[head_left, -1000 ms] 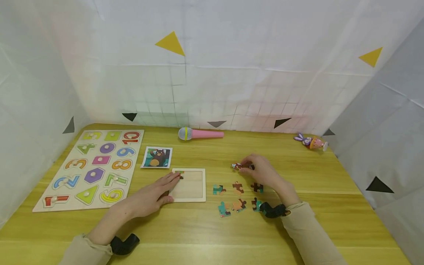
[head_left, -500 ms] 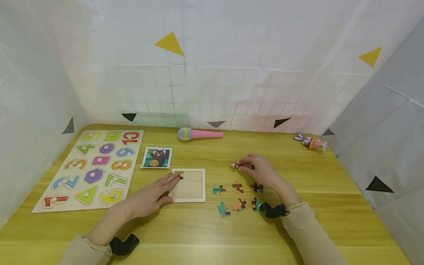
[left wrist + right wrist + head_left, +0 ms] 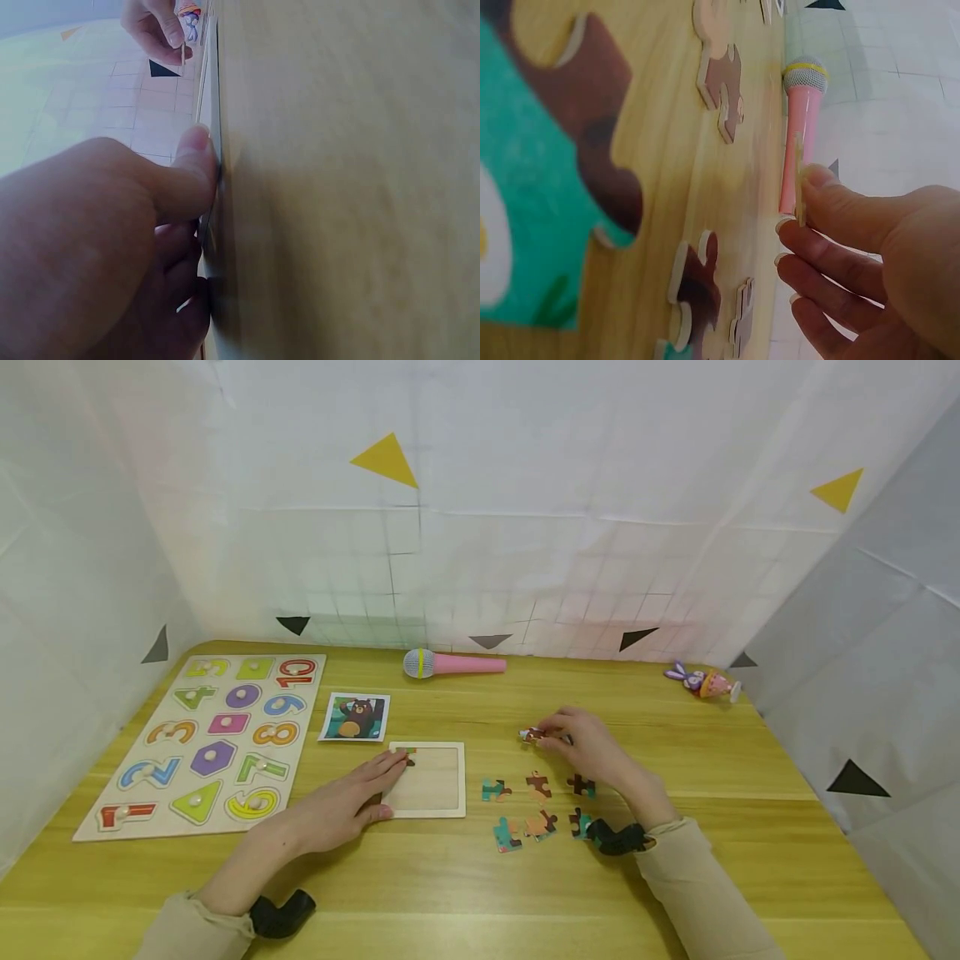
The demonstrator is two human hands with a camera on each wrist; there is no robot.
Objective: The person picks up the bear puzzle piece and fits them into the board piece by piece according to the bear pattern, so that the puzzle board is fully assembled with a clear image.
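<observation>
My right hand (image 3: pixel 588 747) pinches a brown and white jigsaw piece (image 3: pixel 531 736) between thumb and fingers. In the right wrist view that piece (image 3: pixel 800 180) stands nearly edge-on, lifted off the tabletop. My left hand (image 3: pixel 352 802) rests on the left side of a shallow wooden puzzle tray (image 3: pixel 425 812), fingers across its upper left corner and thumb at its lower left. A jigsaw piece (image 3: pixel 411 761) lies in that corner, partly covered by the fingers. Several loose pieces lie right of the tray, among them a teal one (image 3: pixel 506 835) and a brown one (image 3: pixel 537 784).
A bear picture card (image 3: pixel 355 717) lies behind the tray. To the left is a number and shape peg board (image 3: pixel 201 739). A pink toy microphone (image 3: pixel 455 663) lies at the back, and a rabbit figure (image 3: pixel 702 682) at the back right. White sheeting (image 3: pixel 510 552) encloses the table.
My right hand has shifted very slightly to the left, with the pinched jigsaw piece moving along. The left hand and the tray have stayed in place.
</observation>
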